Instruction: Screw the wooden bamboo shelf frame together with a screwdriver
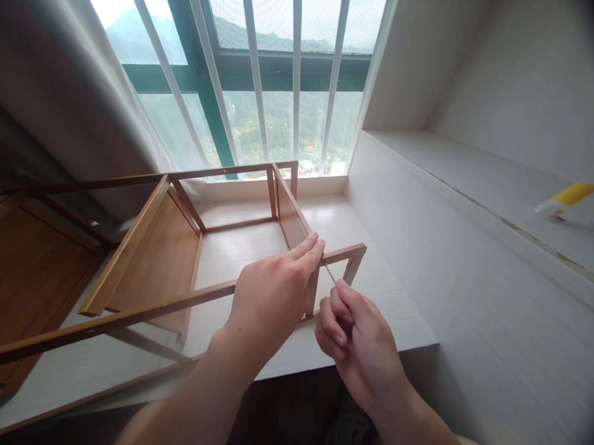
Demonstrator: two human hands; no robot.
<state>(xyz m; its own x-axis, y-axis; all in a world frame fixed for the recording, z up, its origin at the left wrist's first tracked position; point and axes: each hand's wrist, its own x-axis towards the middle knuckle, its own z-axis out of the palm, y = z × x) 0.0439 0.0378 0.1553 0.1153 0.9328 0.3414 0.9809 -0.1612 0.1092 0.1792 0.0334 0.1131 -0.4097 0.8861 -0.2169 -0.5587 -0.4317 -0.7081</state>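
Note:
A brown wooden shelf frame [164,311] lies on its side, with shelf boards standing across between its rails. My left hand [274,285] grips the near rail where a narrow board [293,213] meets it. Its first fingers reach along the joint; the thumb and other fingertips are hidden. In my right hand [362,337], a thin metal rod [330,273], like a hex key, is pinched between thumb and forefinger, the other fingers curled. The rod's far end meets the rail at the joint, by my left fingertips. Its other end is hidden in the hand.
The frame rests on a pale ledge [392,303] below a barred window [277,87]. A pale wall panel [449,269] rises on the right, with a yellow-and-white object [571,197] on the shelf above. A grey curtain [92,80] hangs at left. The ledge's front edge drops to a dark floor.

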